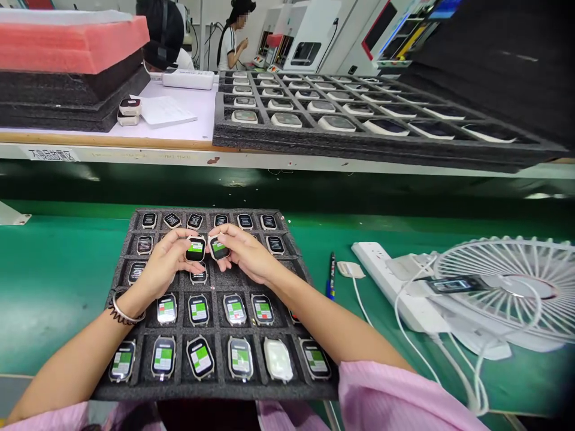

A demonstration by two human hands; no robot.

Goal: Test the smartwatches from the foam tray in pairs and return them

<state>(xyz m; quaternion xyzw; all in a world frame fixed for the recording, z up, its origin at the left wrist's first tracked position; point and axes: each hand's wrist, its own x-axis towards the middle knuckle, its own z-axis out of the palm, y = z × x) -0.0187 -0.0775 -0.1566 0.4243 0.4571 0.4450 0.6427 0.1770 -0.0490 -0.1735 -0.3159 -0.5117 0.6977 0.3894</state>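
Observation:
My left hand [168, 260] pinches a smartwatch body [196, 248] whose screen is lit green, white and black. Close beside it, a second smartwatch body [218, 248] with a similar lit screen is gripped in my right hand [245, 254]. Both are raised over a dark foam tray [213, 392] divided into square compartments. Strapless watches fill many of these: those in the back rows show white text on black, while most in the two front rows show green and white blocks. One front-row watch [278, 359] has a whitish face. My forearms hide some compartments.
Right of the tray lie a pen [331, 275], a charging puck [351, 269], a power strip [395, 293] with cables and a white fan [507, 287]. A raised shelf [179, 157] bears another watch tray [381, 143] and stacked foam [72, 51]. Two people are in the background.

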